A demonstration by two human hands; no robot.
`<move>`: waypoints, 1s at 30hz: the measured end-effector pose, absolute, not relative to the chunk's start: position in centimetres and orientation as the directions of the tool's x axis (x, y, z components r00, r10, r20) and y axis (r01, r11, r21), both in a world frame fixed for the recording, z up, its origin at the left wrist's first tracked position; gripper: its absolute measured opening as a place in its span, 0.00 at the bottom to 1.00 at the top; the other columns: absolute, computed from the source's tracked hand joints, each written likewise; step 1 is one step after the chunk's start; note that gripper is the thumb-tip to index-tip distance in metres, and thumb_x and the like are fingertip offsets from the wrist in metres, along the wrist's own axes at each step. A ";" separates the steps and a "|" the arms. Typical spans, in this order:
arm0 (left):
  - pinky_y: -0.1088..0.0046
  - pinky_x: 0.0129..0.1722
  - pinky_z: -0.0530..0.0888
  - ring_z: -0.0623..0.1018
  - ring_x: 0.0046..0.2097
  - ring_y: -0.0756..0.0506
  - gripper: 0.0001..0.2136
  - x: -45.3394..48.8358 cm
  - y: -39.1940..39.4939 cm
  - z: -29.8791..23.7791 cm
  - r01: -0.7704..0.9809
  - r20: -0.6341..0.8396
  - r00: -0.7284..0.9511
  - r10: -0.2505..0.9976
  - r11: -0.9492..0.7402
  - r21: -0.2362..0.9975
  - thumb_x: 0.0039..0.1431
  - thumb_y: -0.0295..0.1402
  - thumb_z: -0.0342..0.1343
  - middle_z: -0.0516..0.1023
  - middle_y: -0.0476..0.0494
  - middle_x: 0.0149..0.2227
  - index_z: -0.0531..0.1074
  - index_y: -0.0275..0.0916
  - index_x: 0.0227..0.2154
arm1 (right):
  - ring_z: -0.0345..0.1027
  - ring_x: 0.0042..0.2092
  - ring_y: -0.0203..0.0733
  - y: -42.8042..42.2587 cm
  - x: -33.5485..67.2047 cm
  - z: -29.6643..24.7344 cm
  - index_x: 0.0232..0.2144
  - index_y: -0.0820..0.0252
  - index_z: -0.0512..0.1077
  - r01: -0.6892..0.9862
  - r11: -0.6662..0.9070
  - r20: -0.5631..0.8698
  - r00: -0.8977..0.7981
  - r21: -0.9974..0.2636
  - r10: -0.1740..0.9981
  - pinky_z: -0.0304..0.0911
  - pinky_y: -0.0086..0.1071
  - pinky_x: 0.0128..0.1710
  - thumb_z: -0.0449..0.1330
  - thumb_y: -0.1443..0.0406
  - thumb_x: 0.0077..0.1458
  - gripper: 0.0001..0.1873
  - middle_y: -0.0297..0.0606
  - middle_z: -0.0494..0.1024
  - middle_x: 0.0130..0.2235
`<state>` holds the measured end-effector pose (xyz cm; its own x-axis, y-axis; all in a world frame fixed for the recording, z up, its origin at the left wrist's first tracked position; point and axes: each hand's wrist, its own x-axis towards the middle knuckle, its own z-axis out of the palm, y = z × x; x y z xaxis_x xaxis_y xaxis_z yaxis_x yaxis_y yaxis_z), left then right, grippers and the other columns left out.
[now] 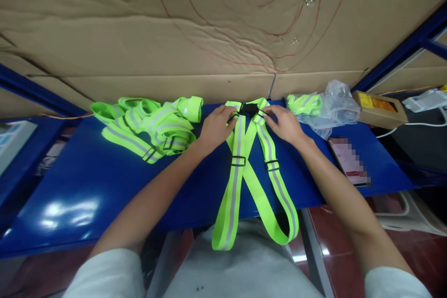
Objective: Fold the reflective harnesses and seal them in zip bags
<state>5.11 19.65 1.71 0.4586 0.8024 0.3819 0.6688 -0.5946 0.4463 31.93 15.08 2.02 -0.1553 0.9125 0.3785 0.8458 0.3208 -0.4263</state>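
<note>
A neon-yellow reflective harness with a grey stripe lies on the blue table, its two lower loops hanging over the front edge. At its top sits a black buckle. Black slide adjusters are on its straps. My left hand is closed on the harness just left of the buckle, fingertips at a black strap fitting. On the other side, my right hand pinches the harness by another black fitting. Exactly what lies under the fingertips is partly hidden.
More reflective straps lie piled at the left. To the right are a clear plastic bag with neon straps, a cardboard box and a phone. A cardboard panel stands behind the blue table.
</note>
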 end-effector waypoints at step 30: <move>0.68 0.41 0.74 0.82 0.43 0.40 0.14 12.8 29.8 4.2 0.632 -0.062 0.742 0.667 -0.666 0.397 0.47 0.34 0.67 0.85 0.42 0.41 0.81 0.42 0.39 | 0.76 0.51 0.49 18.5 35.5 0.5 0.46 0.58 0.75 0.693 0.219 0.452 0.172 -0.687 0.875 0.68 0.49 0.58 0.53 0.70 0.51 0.21 0.44 0.82 0.47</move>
